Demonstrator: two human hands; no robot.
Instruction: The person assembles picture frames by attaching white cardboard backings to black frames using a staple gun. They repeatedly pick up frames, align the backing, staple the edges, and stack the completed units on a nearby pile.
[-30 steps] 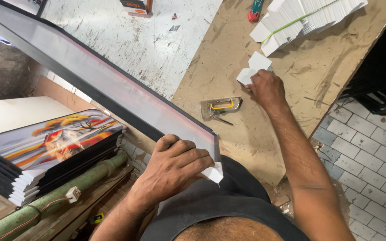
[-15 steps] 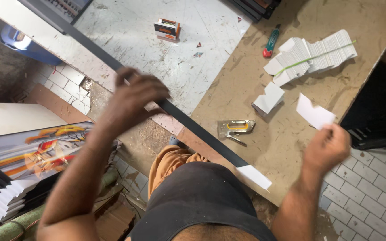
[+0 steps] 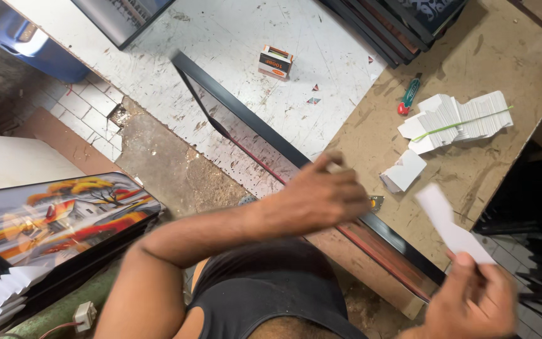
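Your right hand, nearest you, pinches a folded white cardboard corner piece between thumb and fingers, held up off the bench. Your left hand is over the black picture frame; motion blur, so I can't tell whether its fingers grip the frame. The frame is tipped on edge across the bench. Looks like the corner-guard step: next you need that piece lined up with a frame corner. Farther right: loose corner pieces, then a banded bundle. Small box farthest; contents hidden.
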